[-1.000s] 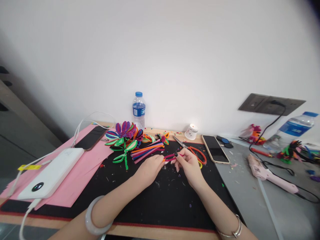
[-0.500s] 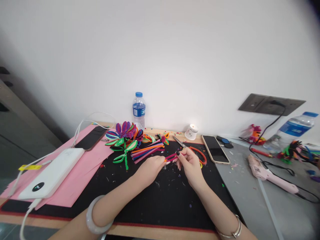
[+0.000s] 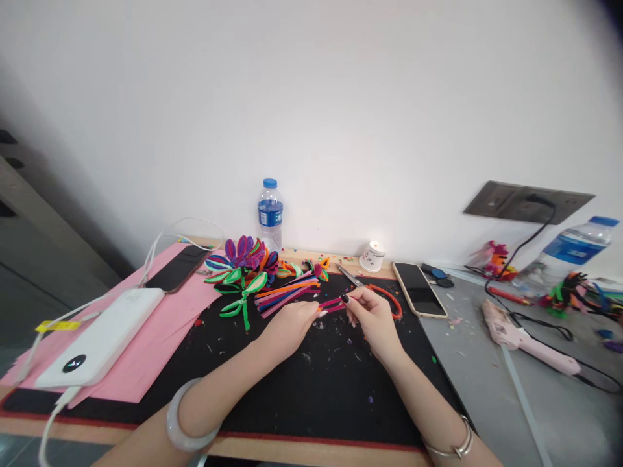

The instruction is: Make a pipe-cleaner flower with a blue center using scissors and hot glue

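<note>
Over the black mat (image 3: pixel 311 383), a magenta pipe cleaner (image 3: pixel 332 305) bent into a narrow loop stretches between my two hands. My left hand (image 3: pixel 294 324) pinches its left end, where a bit of orange shows at the fingertips. The thumb and fingers of my right hand (image 3: pixel 372 318) are closed on the other end. Just behind my left hand lies a bundle of coloured pipe cleaners (image 3: pixel 287 295). Orange-handled scissors (image 3: pixel 389 299) rest behind my right hand, partly hidden by it. To the left are pipe-cleaner flowers (image 3: pixel 243 259) with green leaves.
Pink paper (image 3: pixel 160 350) on the left carries a white power bank (image 3: pixel 102 337) and a dark phone (image 3: pixel 179 269). A water bottle (image 3: pixel 270 211) and a paper cup (image 3: pixel 372 256) stand by the wall. Rightward lie another phone (image 3: pixel 419 290) and a corded pink glue gun (image 3: pixel 528 344).
My right hand has shifted very slightly, its fingers closing nearer the end of the magenta loop. My left hand keeps its pinch almost in place.
</note>
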Demonstrator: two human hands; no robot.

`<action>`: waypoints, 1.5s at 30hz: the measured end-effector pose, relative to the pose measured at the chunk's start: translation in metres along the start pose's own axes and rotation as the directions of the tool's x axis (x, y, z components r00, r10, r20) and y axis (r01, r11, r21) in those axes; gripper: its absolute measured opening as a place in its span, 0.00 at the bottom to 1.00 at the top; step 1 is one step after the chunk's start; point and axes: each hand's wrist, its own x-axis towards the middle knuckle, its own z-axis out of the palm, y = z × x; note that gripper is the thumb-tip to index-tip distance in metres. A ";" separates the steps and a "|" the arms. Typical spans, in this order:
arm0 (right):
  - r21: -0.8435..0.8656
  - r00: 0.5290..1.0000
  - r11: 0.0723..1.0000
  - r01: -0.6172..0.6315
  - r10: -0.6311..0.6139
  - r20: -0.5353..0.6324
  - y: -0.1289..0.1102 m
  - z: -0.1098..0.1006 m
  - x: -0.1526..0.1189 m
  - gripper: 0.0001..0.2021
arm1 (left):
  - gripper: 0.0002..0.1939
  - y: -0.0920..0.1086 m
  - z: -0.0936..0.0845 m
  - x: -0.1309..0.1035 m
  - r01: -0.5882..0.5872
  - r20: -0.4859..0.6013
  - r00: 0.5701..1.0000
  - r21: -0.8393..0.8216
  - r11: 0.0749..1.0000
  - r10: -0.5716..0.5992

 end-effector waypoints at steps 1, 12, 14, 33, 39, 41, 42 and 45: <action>-0.028 1.000 1.000 -0.003 0.003 -0.005 0.000 -0.002 0.001 0.08 | 0.16 0.000 0.000 0.000 -0.005 0.006 1.000 0.000 1.000 0.005; -0.223 0.990 0.966 0.129 -0.137 -0.021 -0.002 -0.012 0.003 0.05 | 0.19 0.003 -0.009 0.000 -0.002 0.090 0.996 -0.254 0.967 0.026; -0.246 0.988 0.958 0.148 -0.156 -0.013 -0.001 -0.012 0.003 0.04 | 0.21 0.005 -0.012 0.000 0.011 0.108 0.994 -0.324 0.946 0.025; -0.299 0.982 0.935 0.191 -0.184 0.052 -0.004 -0.013 0.003 0.06 | 0.24 0.003 -0.009 -0.003 0.440 0.482 0.876 -0.805 0.398 0.008; -0.441 0.960 0.853 0.279 -0.262 0.100 -0.006 -0.013 0.002 0.08 | 0.22 0.001 -0.009 -0.003 0.449 0.491 0.870 -0.824 0.345 0.043; -0.457 0.958 0.843 0.284 -0.268 0.101 -0.006 -0.013 0.003 0.07 | 0.22 0.002 -0.010 -0.003 0.463 0.505 0.862 -0.821 0.334 0.047; -0.457 0.959 0.844 0.282 -0.266 0.100 -0.006 -0.013 0.003 0.07 | 0.22 0.002 -0.011 -0.003 0.472 0.513 0.857 -0.817 0.330 0.044; -0.435 0.964 0.860 0.266 -0.250 0.094 -0.005 -0.013 0.003 0.06 | 0.23 0.003 -0.012 -0.003 0.501 0.537 0.843 -0.807 0.311 0.037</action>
